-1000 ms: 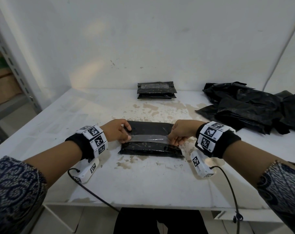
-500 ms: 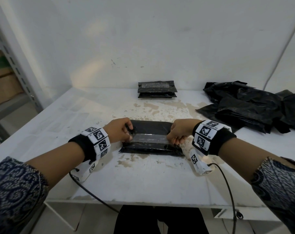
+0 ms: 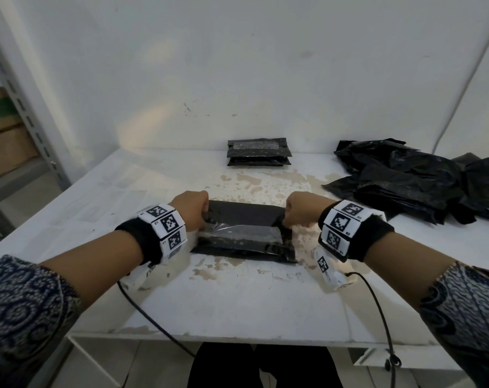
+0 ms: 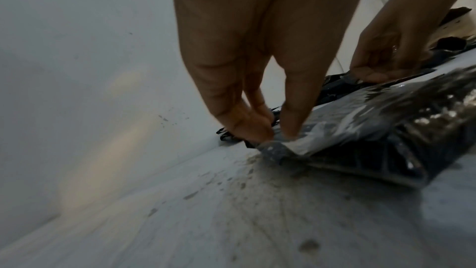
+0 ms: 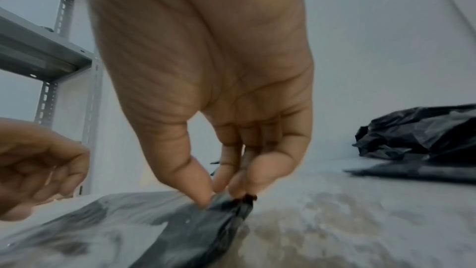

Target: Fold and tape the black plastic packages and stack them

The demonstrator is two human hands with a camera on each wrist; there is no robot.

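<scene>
A folded black plastic package (image 3: pixel 244 242) with a strip of clear tape (image 3: pixel 239 230) across its top lies on the white table (image 3: pixel 237 301) in front of me. My left hand (image 3: pixel 191 210) pinches the package's left end, thumb and fingers closed on the tape edge (image 4: pixel 278 142). My right hand (image 3: pixel 300 210) pinches the right end (image 5: pixel 226 201). The package's far edge tilts up off the table. A stack of taped black packages (image 3: pixel 257 152) sits at the table's back by the wall.
A loose heap of unfolded black plastic bags (image 3: pixel 414 180) covers the table's right side. A grey metal shelf post (image 3: pixel 27 113) with cardboard boxes (image 3: pixel 2 135) stands at the left. Cables (image 3: pixel 153 323) hang from both wrists over the front edge.
Both hands have shifted from pressing the tape ends to gripping the package's two ends, and the package's far edge has lifted slightly.
</scene>
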